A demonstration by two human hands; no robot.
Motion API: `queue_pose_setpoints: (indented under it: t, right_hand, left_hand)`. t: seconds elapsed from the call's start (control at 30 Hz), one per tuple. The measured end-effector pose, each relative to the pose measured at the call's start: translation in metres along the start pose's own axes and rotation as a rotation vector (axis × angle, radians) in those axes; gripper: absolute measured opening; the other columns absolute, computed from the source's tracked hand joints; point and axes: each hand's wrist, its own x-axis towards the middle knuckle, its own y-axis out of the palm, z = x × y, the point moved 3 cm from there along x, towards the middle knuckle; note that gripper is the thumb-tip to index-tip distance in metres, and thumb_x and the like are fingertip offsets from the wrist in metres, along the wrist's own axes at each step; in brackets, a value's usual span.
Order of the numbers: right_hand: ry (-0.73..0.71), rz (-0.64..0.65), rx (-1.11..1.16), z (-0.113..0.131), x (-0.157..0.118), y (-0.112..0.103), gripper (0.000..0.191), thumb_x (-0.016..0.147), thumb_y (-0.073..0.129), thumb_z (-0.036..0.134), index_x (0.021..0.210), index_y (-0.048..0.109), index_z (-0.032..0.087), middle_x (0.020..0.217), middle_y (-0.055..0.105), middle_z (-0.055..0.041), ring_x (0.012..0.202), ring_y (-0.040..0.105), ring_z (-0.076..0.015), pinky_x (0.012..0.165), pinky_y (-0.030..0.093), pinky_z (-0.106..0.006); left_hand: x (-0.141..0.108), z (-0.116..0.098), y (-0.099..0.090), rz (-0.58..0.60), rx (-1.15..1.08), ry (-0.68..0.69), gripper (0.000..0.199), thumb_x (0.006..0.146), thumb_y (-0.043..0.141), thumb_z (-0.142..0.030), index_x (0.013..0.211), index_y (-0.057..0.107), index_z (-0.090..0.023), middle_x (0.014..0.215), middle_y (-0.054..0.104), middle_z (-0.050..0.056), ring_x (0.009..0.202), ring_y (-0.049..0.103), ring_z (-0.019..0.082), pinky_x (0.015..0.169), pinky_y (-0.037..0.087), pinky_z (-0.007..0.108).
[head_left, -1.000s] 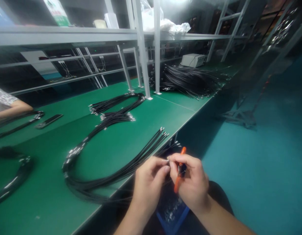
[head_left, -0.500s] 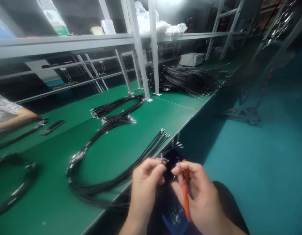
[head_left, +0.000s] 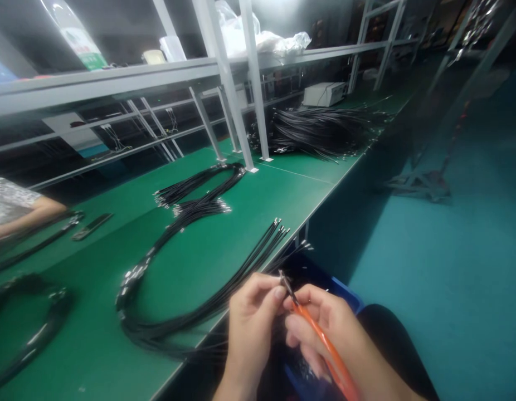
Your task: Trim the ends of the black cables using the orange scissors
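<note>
My left hand pinches a small dark piece, probably a cable end, at the table's front edge. In my right hand is an orange-handled tool, its dark metal tip touching the piece at my left fingertips. Long black cables with metal ends curve over the green table toward my left wrist. Some of their tips stick out past the table edge just beyond my hands. What exactly lies between my fingertips is too small to tell.
A blue bin sits below my hands. More cable bundles lie on the table, a large one farther back near a white box. Shelf posts rise behind. At the left are another person's arm and a dark flat object.
My right hand has turned the tool, and its tip has moved left to my left fingertips. The view has shifted slightly, and more of the blue bin shows.
</note>
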Motion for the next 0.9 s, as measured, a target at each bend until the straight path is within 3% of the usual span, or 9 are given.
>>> queue_pose_setpoints:
  t: [0.27, 0.63, 0.8, 0.9]
  right_hand:
    - [0.056, -0.038, -0.068, -0.006, 0.003, -0.001, 0.021, 0.072, 0.068, 0.032, 0.077, 0.054, 0.017, 0.054, 0.063, 0.0029, 0.023, 0.037, -0.0021, 0.024, 0.023, -0.012]
    - [0.076, 0.027, -0.108, -0.010, 0.000, -0.010, 0.022, 0.079, 0.064, 0.035, 0.083, 0.049, 0.019, 0.052, 0.057, 0.0071, 0.025, 0.037, -0.0023, 0.025, 0.024, -0.012]
    - [0.059, 0.086, -0.122, -0.011, -0.003, -0.016, 0.018, 0.075, 0.066, 0.021, 0.083, 0.050, 0.018, 0.053, 0.052, 0.0096, 0.032, 0.036, -0.0018, 0.030, 0.030, -0.013]
    - [0.048, 0.096, -0.185, -0.006, -0.004, -0.014, 0.013, 0.075, 0.064, 0.015, 0.082, 0.053, 0.016, 0.060, 0.057, 0.0056, 0.042, 0.045, -0.0036, 0.037, 0.035, -0.013]
  left_hand:
    - [0.000, 0.000, 0.001, -0.012, 0.046, 0.004, 0.005, 0.077, 0.068, -0.020, 0.075, 0.070, -0.016, 0.071, 0.062, 0.001, 0.060, 0.058, 0.011, 0.056, 0.048, 0.020]
    - [0.001, 0.003, 0.000, -0.013, 0.094, 0.061, 0.004, 0.078, 0.066, -0.021, 0.076, 0.069, -0.018, 0.070, 0.063, -0.001, 0.059, 0.056, 0.010, 0.055, 0.046, 0.018]
    - [0.001, 0.006, 0.000, -0.055, 0.082, 0.084, 0.003, 0.079, 0.066, -0.021, 0.079, 0.068, -0.019, 0.073, 0.063, -0.001, 0.059, 0.054, 0.009, 0.055, 0.046, 0.018]
    - [0.001, 0.008, 0.001, -0.050, 0.084, 0.098, 0.002, 0.080, 0.066, -0.021, 0.079, 0.067, -0.019, 0.072, 0.062, -0.002, 0.061, 0.054, 0.009, 0.055, 0.046, 0.018]
